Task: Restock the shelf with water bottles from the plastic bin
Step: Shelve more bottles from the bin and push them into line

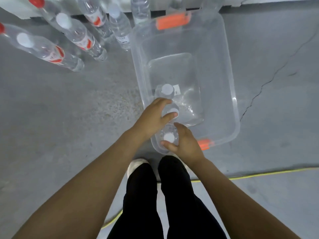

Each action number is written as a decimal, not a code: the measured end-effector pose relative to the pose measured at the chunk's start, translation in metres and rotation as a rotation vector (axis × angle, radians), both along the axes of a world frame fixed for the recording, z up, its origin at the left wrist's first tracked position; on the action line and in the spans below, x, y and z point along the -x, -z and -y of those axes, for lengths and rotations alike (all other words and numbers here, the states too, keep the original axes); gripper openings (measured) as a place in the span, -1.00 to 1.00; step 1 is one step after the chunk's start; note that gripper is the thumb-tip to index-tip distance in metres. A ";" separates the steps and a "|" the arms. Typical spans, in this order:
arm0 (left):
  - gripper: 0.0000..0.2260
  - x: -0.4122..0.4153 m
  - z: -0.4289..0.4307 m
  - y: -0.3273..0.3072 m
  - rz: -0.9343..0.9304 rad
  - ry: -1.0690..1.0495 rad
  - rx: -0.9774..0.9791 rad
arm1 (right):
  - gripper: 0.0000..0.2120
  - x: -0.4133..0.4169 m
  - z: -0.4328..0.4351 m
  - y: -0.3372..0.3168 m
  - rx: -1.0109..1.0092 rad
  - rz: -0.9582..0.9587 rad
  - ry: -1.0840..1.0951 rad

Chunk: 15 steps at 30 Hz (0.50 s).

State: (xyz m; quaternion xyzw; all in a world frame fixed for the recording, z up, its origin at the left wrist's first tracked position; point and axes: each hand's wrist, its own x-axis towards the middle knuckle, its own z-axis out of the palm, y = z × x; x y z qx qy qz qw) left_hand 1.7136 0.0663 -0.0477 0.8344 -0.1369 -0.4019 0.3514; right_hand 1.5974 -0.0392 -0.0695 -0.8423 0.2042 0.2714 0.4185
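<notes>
A clear plastic bin (229,107) with orange latches sits on the grey floor in front of me. Three white-capped water bottles stand along its near-left side. My left hand (153,118) grips the middle bottle (170,110) around its neck. My right hand (184,144) grips the nearest bottle (169,137), fingers curled around its shoulder. The third bottle (166,90) stands free just beyond my left hand. The rest of the bin holds nothing.
Several water bottles with red-and-white labels (51,52) stand on the floor at the upper left, before a white shelf base (20,12). A yellow cable (259,175) runs across the floor near my feet. A crack (262,85) marks the floor at right.
</notes>
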 end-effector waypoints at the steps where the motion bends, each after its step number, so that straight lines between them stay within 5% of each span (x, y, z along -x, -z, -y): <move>1: -0.57 -0.001 0.001 0.006 -0.018 0.020 0.009 | -0.23 0.000 0.001 0.005 -0.007 0.021 -0.018; 5: -0.60 -0.005 0.003 0.021 -0.076 0.090 0.043 | -0.13 0.006 -0.001 0.017 0.009 0.063 -0.120; 15: -0.56 -0.015 0.015 0.032 -0.010 0.187 -0.002 | -0.47 0.025 0.010 0.019 0.259 0.282 -0.031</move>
